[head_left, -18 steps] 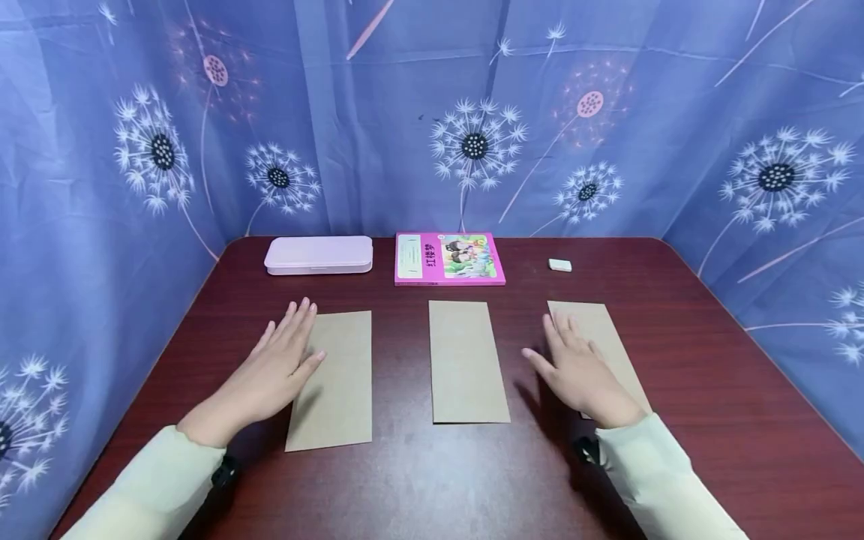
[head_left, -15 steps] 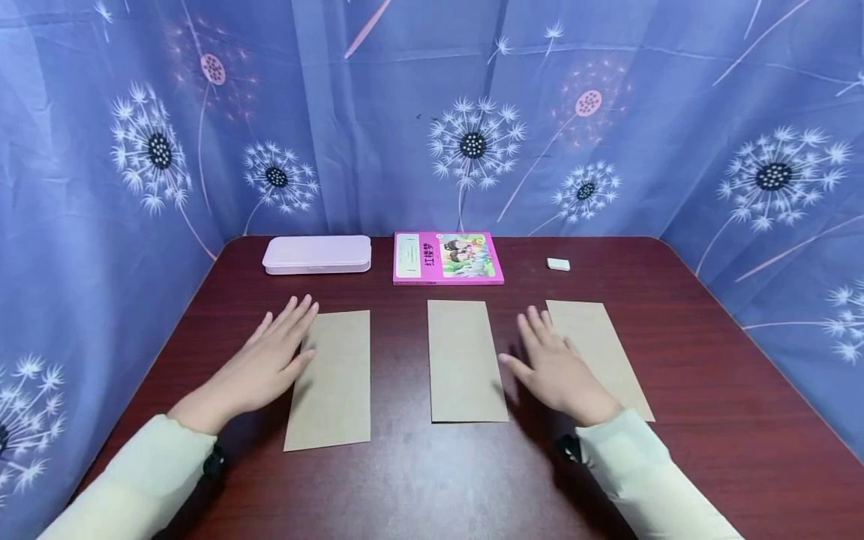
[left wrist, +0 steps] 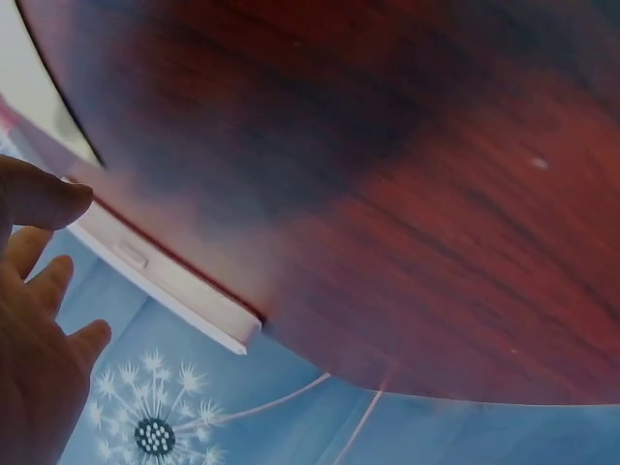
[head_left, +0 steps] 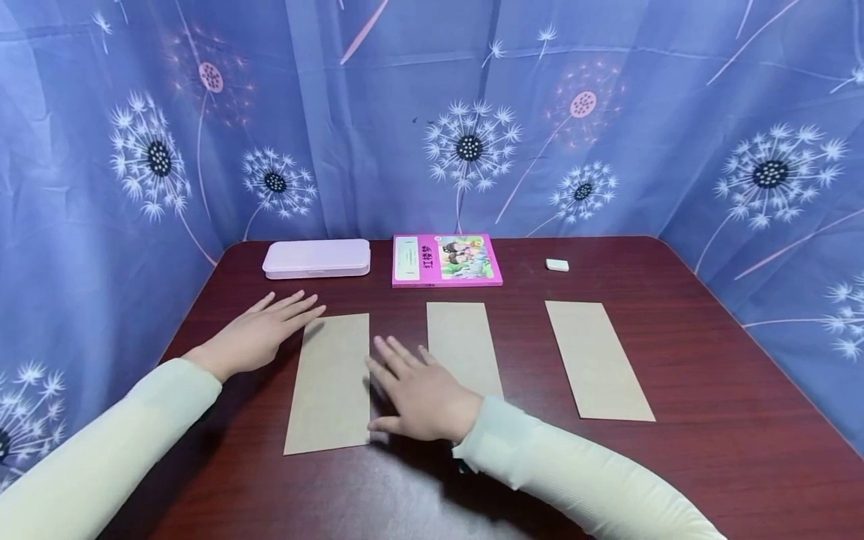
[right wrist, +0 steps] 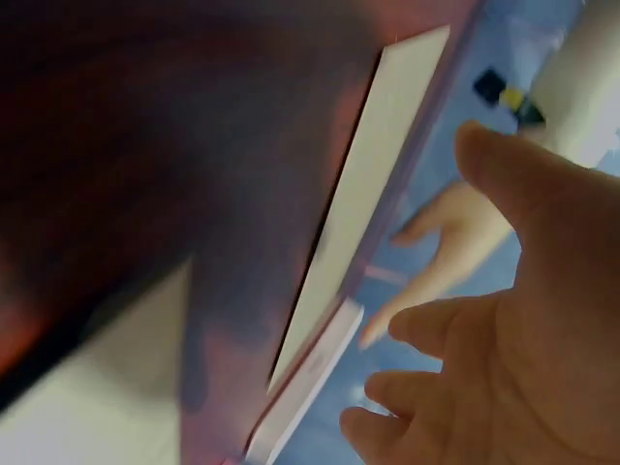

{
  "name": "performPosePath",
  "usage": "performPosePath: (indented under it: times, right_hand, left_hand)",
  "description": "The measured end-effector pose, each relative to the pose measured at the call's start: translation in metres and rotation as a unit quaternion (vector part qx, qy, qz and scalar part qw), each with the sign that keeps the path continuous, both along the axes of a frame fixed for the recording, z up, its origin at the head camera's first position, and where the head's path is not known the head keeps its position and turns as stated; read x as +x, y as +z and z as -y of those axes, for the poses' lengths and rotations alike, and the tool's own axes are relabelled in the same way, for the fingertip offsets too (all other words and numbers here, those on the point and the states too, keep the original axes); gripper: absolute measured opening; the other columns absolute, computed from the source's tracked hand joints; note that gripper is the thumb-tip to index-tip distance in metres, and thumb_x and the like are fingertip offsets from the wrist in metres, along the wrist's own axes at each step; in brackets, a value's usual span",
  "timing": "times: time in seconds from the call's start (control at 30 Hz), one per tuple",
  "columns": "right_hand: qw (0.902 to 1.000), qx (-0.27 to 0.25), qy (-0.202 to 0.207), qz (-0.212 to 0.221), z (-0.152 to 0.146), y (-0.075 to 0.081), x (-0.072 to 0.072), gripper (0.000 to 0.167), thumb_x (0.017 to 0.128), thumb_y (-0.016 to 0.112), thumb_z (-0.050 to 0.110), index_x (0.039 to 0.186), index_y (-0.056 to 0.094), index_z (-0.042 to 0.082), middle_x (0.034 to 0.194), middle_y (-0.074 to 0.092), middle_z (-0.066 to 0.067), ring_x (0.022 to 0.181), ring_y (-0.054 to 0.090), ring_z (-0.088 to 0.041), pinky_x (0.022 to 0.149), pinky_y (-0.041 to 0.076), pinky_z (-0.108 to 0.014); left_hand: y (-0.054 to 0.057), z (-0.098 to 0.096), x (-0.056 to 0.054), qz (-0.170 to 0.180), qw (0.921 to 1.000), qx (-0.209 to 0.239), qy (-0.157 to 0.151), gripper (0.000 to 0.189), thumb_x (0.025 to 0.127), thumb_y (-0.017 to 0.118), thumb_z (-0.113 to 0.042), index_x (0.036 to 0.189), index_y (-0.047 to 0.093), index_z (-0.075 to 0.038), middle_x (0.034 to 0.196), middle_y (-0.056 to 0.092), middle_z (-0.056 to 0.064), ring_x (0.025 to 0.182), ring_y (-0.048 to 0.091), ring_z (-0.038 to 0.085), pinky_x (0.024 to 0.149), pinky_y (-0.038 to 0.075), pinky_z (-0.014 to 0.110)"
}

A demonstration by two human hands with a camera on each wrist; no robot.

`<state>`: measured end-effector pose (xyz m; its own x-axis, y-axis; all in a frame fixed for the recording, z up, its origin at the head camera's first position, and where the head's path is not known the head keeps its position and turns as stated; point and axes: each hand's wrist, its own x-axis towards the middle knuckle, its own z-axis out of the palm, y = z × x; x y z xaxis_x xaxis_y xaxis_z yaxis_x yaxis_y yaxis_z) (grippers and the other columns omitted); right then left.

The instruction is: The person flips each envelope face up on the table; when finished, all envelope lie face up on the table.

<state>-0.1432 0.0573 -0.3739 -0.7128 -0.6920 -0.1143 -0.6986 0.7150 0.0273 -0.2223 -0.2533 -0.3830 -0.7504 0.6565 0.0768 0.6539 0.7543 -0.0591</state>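
Three brown paper rectangles lie in a row on the dark red wooden table: a left one (head_left: 331, 390), a middle one (head_left: 462, 345) and a right one (head_left: 599, 360). My left hand (head_left: 259, 330), fingers spread, is over the upper left corner of the left paper, just in front of the pencil case. My right hand (head_left: 421, 390) reaches across the middle paper and covers part of its lower left; its fingertips come up to the right edge of the left paper. Both hands hold nothing. In the right wrist view the left hand (right wrist: 455, 242) shows behind the right fingers (right wrist: 441, 325).
Along the back of the table (head_left: 715, 360) stand a pale lilac pencil case (head_left: 316, 259), a pink picture book (head_left: 447, 260) and a small white eraser (head_left: 557, 265). A blue dandelion-print curtain (head_left: 378, 135) hangs behind and at both sides.
My right hand has swept left from the right paper, over the middle one, to the left paper's edge. My left hand has turned its fingers more to the right. The papers lie as before.
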Motion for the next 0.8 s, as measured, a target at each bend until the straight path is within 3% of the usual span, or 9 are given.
performPosePath:
  times: [0.23, 0.5, 0.6, 0.7, 0.8]
  right_hand:
    - [0.9974, 0.06, 0.04, -0.008, 0.03, -0.007, 0.005, 0.089, 0.089, 0.046, 0.074, 0.159, 0.026, 0.023, 0.165, 0.016, -0.002, 0.151, 0.015, -0.02, 0.116, 0.026, -0.049]
    - [0.9924, 0.112, 0.045, -0.022, 0.038, -0.011, 0.004, 0.084, 0.09, 0.045, 0.075, 0.157, 0.03, 0.027, 0.163, 0.025, 0.005, 0.148, 0.025, -0.015, 0.114, 0.032, -0.043]
    - [0.9895, 0.106, 0.08, -0.057, 0.036, -0.013, 0.003, 0.079, 0.09, 0.046, 0.074, 0.153, 0.039, 0.026, 0.158, 0.035, 0.004, 0.143, 0.036, -0.016, 0.109, 0.038, -0.04]
    - [0.9753, 0.062, 0.157, -0.142, 0.033, -0.017, 0.001, 0.06, 0.093, 0.05, 0.065, 0.137, 0.059, 0.025, 0.135, 0.059, 0.006, 0.123, 0.057, -0.014, 0.094, 0.048, -0.034]
    - [0.9489, -0.015, 0.225, -0.221, 0.029, -0.02, -0.001, 0.029, 0.095, 0.054, 0.045, 0.107, 0.071, 0.025, 0.095, 0.067, 0.013, 0.088, 0.067, -0.008, 0.073, 0.052, -0.026]
  left_hand:
    - [-0.003, -0.006, -0.006, -0.007, 0.9996, -0.011, -0.026, 0.083, 0.08, 0.063, 0.019, 0.15, 0.046, -0.02, 0.154, 0.04, 0.016, 0.141, 0.037, 0.04, 0.11, 0.028, 0.064]
    - [-0.011, -0.006, -0.006, -0.004, 0.9986, -0.04, -0.032, 0.075, 0.078, 0.064, 0.019, 0.145, 0.053, -0.013, 0.147, 0.05, 0.016, 0.135, 0.045, 0.038, 0.107, 0.033, 0.063]
    - [-0.015, -0.006, -0.006, 0.002, 0.9987, -0.044, -0.024, 0.072, 0.079, 0.063, 0.017, 0.144, 0.053, -0.012, 0.146, 0.05, 0.016, 0.133, 0.048, 0.037, 0.106, 0.035, 0.062]
    - [-0.017, -0.006, -0.005, 0.005, 0.999, -0.042, -0.015, 0.069, 0.082, 0.061, 0.015, 0.145, 0.052, -0.011, 0.148, 0.049, 0.016, 0.131, 0.05, 0.036, 0.106, 0.037, 0.06]
    - [-0.017, -0.005, -0.004, 0.0, 0.9992, -0.038, -0.012, 0.066, 0.083, 0.06, 0.013, 0.144, 0.053, -0.011, 0.147, 0.049, 0.016, 0.129, 0.052, 0.037, 0.105, 0.039, 0.058]
